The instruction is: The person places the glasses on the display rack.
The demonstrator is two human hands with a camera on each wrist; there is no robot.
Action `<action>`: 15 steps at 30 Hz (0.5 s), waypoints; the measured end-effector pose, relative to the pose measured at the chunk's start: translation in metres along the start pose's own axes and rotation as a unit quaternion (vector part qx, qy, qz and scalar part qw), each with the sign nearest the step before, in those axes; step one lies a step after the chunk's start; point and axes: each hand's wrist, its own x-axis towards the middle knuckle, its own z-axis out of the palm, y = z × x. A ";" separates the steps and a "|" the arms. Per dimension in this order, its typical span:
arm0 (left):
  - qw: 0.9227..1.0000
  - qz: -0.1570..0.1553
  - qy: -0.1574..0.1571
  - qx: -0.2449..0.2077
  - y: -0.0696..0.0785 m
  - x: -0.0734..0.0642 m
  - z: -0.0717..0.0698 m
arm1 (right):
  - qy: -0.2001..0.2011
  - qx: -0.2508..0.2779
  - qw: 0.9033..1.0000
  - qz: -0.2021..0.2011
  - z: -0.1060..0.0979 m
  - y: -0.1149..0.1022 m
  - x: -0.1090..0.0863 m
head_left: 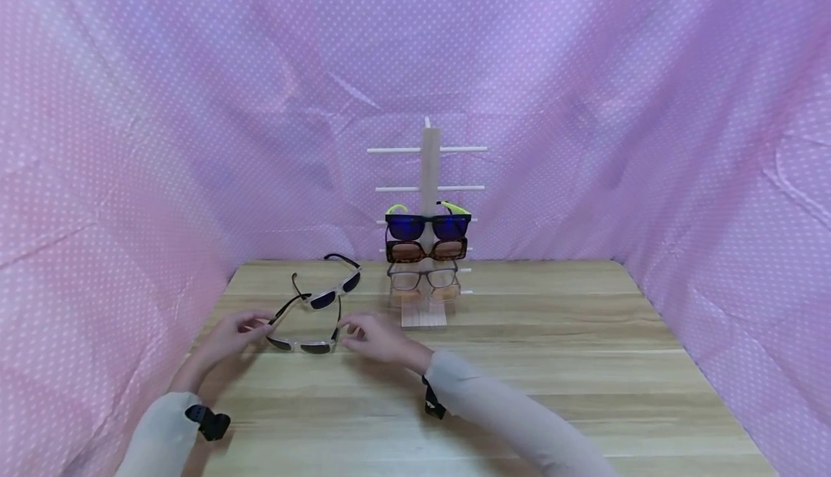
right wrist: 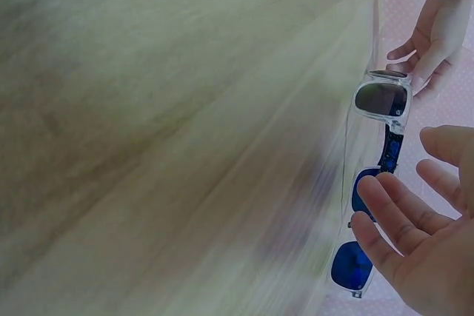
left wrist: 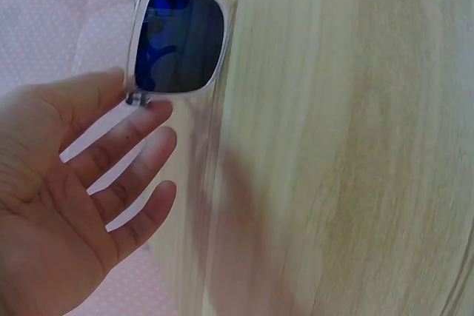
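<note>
Sunglasses with a clear frame, dark lenses and black temples (head_left: 315, 348) stand unfolded on the left part of the table, lenses facing me. My left hand (head_left: 236, 334) pinches their left corner near the hinge between thumb and forefinger; the left wrist view shows that lens (left wrist: 181, 38) close up. Beside their right temple is my right hand (head_left: 378, 338), its thumb and fingers spread apart with nothing between them, as the right wrist view confirms. Just behind lies a second, similar pair of clear-framed sunglasses (head_left: 323, 299), unfolded and angled, with blue-looking lenses (right wrist: 351, 266) in the right wrist view.
A wooden display stand (head_left: 430, 167) with white pegs rises at the back middle of the wooden table (head_left: 552, 361). It carries blue-lens sunglasses (head_left: 406, 227), tortoiseshell sunglasses (head_left: 407, 251) and clear-lens glasses (head_left: 406, 281), with another pale pair below. Pink dotted cloth (head_left: 260, 102) surrounds the table.
</note>
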 end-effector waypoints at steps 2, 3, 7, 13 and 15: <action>1.000 0.002 -0.010 0.012 -0.001 0.000 -0.001 | -0.001 -0.008 1.000 -0.003 0.001 0.000 0.001; 1.000 0.002 -0.016 0.015 -0.001 0.000 -0.002 | -0.001 -0.013 1.000 -0.005 0.002 0.000 0.001; 0.998 0.006 -0.051 0.020 -0.002 0.000 -0.004 | -0.005 -0.010 1.000 -0.013 0.004 0.002 0.000; 0.996 0.017 -0.091 -0.006 0.002 -0.001 -0.004 | -0.012 0.016 1.000 -0.009 0.006 0.003 -0.002; 0.995 0.020 -0.095 -0.011 0.003 -0.002 -0.004 | -0.010 0.020 1.000 -0.011 0.006 0.003 -0.002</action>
